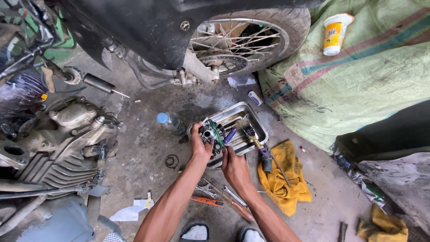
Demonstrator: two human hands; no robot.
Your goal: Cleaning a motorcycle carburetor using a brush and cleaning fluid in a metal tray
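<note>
Sandals (pixel 195 231) first, at the bottom edge, planted on the stained concrete floor (pixel 148 152), with two bare forearms reaching forward from above them.

Faced a motorcycle's spoked rear wheel (pixel 251 42) at the top. Had a big green woven sack (pixel 358 76) to the right, carrying a yellow-and-white tub (pixel 336 33). Had a bare finned engine (pixel 58 143) lying on the floor to the left.

Kept a yellow rag (pixel 284 179) just right of a shallow metal tray (pixel 253 117), and a plastic bottle (pixel 170 122) with a blue cap just left of it.

Held a carburettor (pixel 211 133) in the left hand (pixel 200 145), above the near left corner of the tray, fingers closed round its body from below. Brought the right hand (pixel 234 166) up against its underside, fingers curled and touching it; could not tell whether gripping a small part or tool there.

Left a paintbrush (pixel 248 132) slanting across the tray, wrenches (pixel 233 196) and an orange-handled screwdriver (pixel 207 201) on the floor under the wrists, and a black rubber ring (pixel 171 161) near the left forearm.

Judged as the middle of stripping or cleaning the carburettor over the tray. Called for a steady left grip, fine right fingertip work underneath, and keeping loose bits above the tray.
</note>
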